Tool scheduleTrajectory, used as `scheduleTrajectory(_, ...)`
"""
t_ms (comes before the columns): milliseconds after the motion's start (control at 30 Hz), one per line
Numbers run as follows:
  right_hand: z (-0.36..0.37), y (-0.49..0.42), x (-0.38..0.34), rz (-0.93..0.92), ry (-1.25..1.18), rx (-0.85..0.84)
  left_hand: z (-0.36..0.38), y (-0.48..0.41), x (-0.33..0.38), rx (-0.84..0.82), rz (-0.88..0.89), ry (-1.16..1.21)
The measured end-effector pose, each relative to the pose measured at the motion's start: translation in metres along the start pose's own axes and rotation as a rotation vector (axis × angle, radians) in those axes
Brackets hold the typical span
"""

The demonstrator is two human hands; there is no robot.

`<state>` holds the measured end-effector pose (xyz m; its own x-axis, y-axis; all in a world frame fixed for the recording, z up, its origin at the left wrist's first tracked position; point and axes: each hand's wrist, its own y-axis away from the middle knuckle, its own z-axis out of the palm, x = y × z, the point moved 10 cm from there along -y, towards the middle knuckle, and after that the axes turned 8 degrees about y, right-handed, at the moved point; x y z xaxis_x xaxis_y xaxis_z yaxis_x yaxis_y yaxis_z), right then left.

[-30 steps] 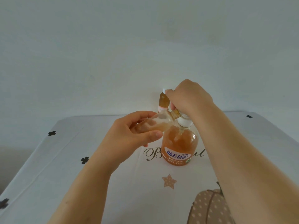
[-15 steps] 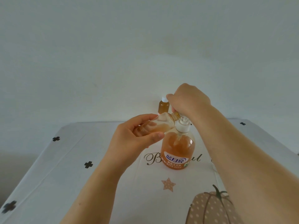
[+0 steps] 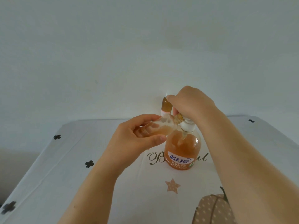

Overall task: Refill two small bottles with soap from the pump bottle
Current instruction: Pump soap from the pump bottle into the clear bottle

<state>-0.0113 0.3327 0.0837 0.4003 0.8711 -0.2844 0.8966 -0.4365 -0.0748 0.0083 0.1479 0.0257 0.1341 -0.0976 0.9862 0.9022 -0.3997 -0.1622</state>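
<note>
Our left hand gripping tilted small clear plastic bottle, frame centre, right hand fingers curled over round orange pump bottle

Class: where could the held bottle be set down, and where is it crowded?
Free: table left of the left forearm; the strip between forearms before the pump bottle. Crowded: above it, where left hand, right hand, held bottle and second bottle cluster.

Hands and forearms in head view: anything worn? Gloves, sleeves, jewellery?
Nothing worn that shows. The left hand and right hand are bare: no gloves, no rings seen. The left forearm and right forearm are bare to the frame's edge: no sleeve, watch or bracelet. The left thumbnail looks short, unpainted.
</note>
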Motion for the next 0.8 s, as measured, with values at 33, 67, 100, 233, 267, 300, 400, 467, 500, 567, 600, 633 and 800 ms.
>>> scheduleTrajectory(33,0.002,-0.002,0.001,0.0,-0.009,-0.001,0.0,-0.001,-0.001,-0.004,-0.003,0.0)
scheduleTrajectory(67,0.005,-0.003,0.002,0.0,-0.019,-0.005,0.0,-0.001,-0.002,-0.005,-0.007,-0.002)
scheduleTrajectory(100,0.006,-0.004,0.002,0.0,-0.026,-0.009,0.0,-0.001,-0.002,-0.005,-0.008,-0.004)
scheduleTrajectory(233,0.008,-0.004,0.004,0.004,-0.04,-0.011,0.001,0.0,-0.002,-0.012,-0.003,-0.015)
scheduleTrajectory(267,0.007,-0.004,0.004,0.003,-0.04,-0.001,0.001,0.0,-0.002,-0.013,0.0,-0.014)
scheduleTrajectory(300,0.006,-0.004,0.004,0.004,-0.039,0.006,0.001,0.0,-0.001,-0.013,0.002,-0.011)
scheduleTrajectory(400,0.004,-0.004,0.005,0.017,-0.034,0.013,0.002,0.001,0.0,-0.019,0.006,-0.013)
scheduleTrajectory(467,0.004,-0.003,0.005,0.021,-0.027,0.01,0.002,0.001,-0.001,-0.015,0.004,-0.009)
scheduleTrajectory(500,0.004,-0.003,0.005,0.019,-0.022,0.008,0.002,0.001,0.0,-0.009,0.007,-0.005)
scheduleTrajectory(567,0.002,-0.003,0.004,0.017,-0.022,0.008,0.0,0.001,0.001,0.012,0.019,0.001)
scheduleTrajectory(600,-0.001,-0.002,0.004,0.019,-0.025,0.012,-0.001,0.001,0.001,0.025,0.026,0.002)
scheduleTrajectory(633,-0.003,-0.002,0.003,0.02,-0.025,0.018,-0.001,0.001,0.002,0.035,0.034,0.002)
scheduleTrajectory(800,-0.018,0.0,-0.002,0.01,0.059,0.067,0.002,0.004,0.01,0.046,0.068,0.017)
